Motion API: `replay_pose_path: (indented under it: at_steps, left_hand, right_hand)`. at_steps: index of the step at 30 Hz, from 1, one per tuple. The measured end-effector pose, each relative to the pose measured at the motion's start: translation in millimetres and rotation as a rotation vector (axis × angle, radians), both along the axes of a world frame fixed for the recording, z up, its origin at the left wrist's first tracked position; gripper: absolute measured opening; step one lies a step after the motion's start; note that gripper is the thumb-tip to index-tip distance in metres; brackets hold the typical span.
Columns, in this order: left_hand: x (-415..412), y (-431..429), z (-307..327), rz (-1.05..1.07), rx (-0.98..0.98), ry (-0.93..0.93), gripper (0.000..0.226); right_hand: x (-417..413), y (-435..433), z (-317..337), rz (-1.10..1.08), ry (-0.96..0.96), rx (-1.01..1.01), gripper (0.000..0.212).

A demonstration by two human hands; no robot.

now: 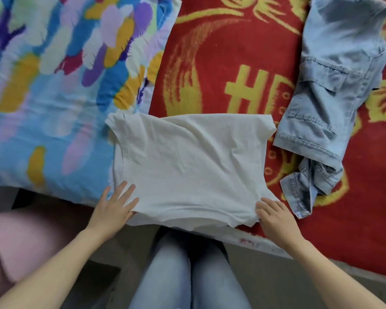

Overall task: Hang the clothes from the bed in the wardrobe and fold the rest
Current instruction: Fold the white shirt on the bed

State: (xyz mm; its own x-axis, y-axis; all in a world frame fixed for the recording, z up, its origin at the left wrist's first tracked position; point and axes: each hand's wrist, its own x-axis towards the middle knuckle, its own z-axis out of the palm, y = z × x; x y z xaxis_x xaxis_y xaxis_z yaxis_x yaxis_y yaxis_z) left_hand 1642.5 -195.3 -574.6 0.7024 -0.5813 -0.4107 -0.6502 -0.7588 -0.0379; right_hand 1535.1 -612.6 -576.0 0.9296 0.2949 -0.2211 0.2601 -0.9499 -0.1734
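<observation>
A white T-shirt (187,166) lies spread flat on the bed's near edge, wrinkled, with its lower hem hanging slightly over the edge. My left hand (115,207) rests flat on the shirt's lower left corner, fingers straight and spread. My right hand (275,216) lies at the lower right corner with its fingers bent onto the hem; whether it pinches the cloth is unclear. Light blue denim jeans (334,90) lie crumpled to the right of the shirt, apart from both hands.
A red blanket with yellow patterns (221,63) covers the bed. A multicoloured pillow (54,85) lies at the left, touching the shirt's left side. A pink object (20,237) sits at the lower left beside the bed. My legs in blue jeans (187,275) stand against the bed edge.
</observation>
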Motion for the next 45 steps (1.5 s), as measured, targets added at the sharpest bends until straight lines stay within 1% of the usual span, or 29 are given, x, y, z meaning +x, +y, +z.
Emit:
replay_pose_path:
  at_steps: [1,2,3,4,5,6,8,10,16,20,21,24,26,28,29,31,32,34,36,37,38,40,42,43,45]
  left_hand:
    - [-4,3,-5,-0.023,0.024,0.004,0.027]
    - [-9,4,-10,-0.035,0.050,0.017,0.026]
    - [-12,5,-13,-0.042,0.087,0.016,0.023]
    - [-13,5,-15,-0.047,0.123,0.015,0.023]
    - [-14,4,-17,-0.022,0.165,0.035,0.027]
    - [-13,0,-19,0.028,0.188,0.093,0.040]
    - [-7,-11,-21,0.116,0.172,0.163,0.067]
    - [5,-26,-18,0.136,0.138,0.153,0.078]
    - [60,-60,-22,0.240,-0.015,-0.066,0.076]
    - [102,-69,-32,0.287,0.042,-0.130,0.068]
    - [115,-71,-35,0.282,0.055,-0.144,0.067]
    - [151,-75,-35,0.304,0.012,-0.144,0.065]
    - [178,-75,-39,0.297,0.118,-0.130,0.068]
    - [199,-70,-43,0.291,0.267,-0.092,0.072]
    - [205,-66,-44,0.316,0.308,-0.062,0.073]
    - [215,-56,-45,0.380,0.331,-0.011,0.071]
    - [215,-52,-45,0.380,0.336,-0.012,0.068]
    - [211,-48,-42,0.327,0.310,-0.076,0.062]
    - [207,-46,-40,0.332,0.302,-0.086,0.056]
    - [206,-45,-38,0.366,0.304,-0.070,0.053]
    - [207,-45,-38,0.407,0.290,-0.066,0.049]
    - [209,-45,-32,0.452,0.151,-0.105,0.035]
    - [214,-44,-22,0.376,-0.029,-0.208,0.015]
    - [217,-44,-17,0.317,-0.098,-0.296,0.010]
    - [225,-44,-8,0.266,-0.149,-0.369,0.007]
  right_hand:
    - [-3,1,-3,0.042,0.005,-0.026,0.017]
    - [-7,4,-5,0.084,0.038,-0.064,0.015]
    - [-9,6,-6,0.127,0.065,-0.105,0.006]
    - [-10,10,-7,0.149,0.121,-0.146,0.012]
    - [-12,13,-10,0.158,0.194,-0.175,0.024]
    - [-9,16,-10,0.133,0.258,-0.200,0.030]
    - [-4,19,-13,0.085,0.279,-0.215,0.036]
    - [9,23,-14,0.002,0.258,-0.207,0.039]
    - [77,26,-10,-0.200,0.150,-0.193,0.039]
    - [126,28,-15,-0.384,0.104,-0.127,0.039]
    - [140,28,-19,-0.398,0.110,-0.122,0.041]
    - [176,24,-28,-0.382,0.149,-0.160,0.052]
    - [201,16,-34,-0.404,0.172,-0.163,0.061]
    - [219,5,-38,-0.434,0.231,-0.182,0.069]
    - [225,-1,-40,-0.425,0.267,-0.208,0.071]
    - [232,-15,-46,-0.401,0.329,-0.246,0.075]
    - [234,-21,-47,-0.403,0.359,-0.241,0.076]
    - [234,-29,-50,-0.430,0.396,-0.217,0.076]
    - [235,-32,-52,-0.454,0.371,-0.259,0.072]
    - [234,-33,-53,-0.461,0.367,-0.296,0.064]
    - [233,-34,-53,-0.444,0.380,-0.336,0.049]
    - [233,-40,-50,-0.377,0.400,-0.423,0.013]
    - [236,-51,-45,-0.389,0.350,-0.444,0.014]
    - [239,-59,-42,-0.436,0.273,-0.396,0.014]
    - [248,-75,-32,-0.573,0.126,-0.294,0.014]
